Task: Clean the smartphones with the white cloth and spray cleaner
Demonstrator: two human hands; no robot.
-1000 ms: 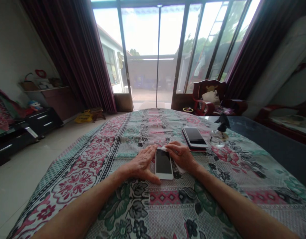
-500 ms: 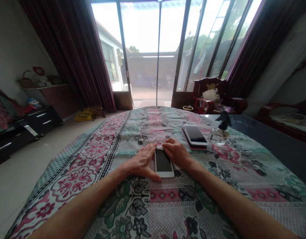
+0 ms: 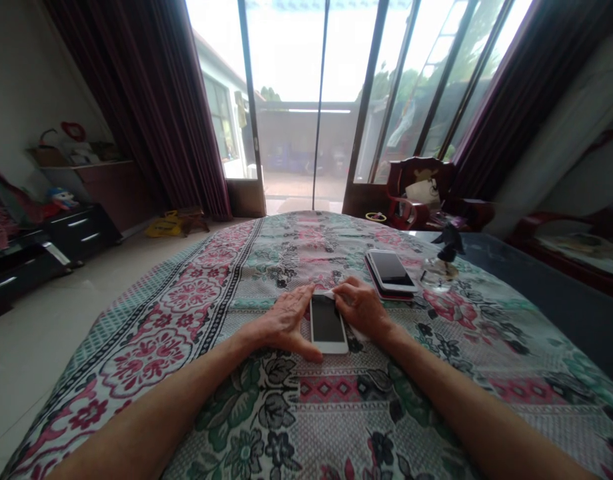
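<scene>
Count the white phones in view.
2: the near phone, between the left hand and right hand; the far phone, to the right, atop a dark, red-edged item. More may be hidden beneath.

The phone (image 3: 328, 321) is white, the tablecloth (image 3: 331, 427) floral.

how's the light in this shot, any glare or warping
Head view: strong backlight, the sky nearly blown out to white; head view: the left curtain sits in shadow and leans, likely wide-angle distortion; head view: the nearer phone screen looks mostly dark, without strong glare.
</scene>
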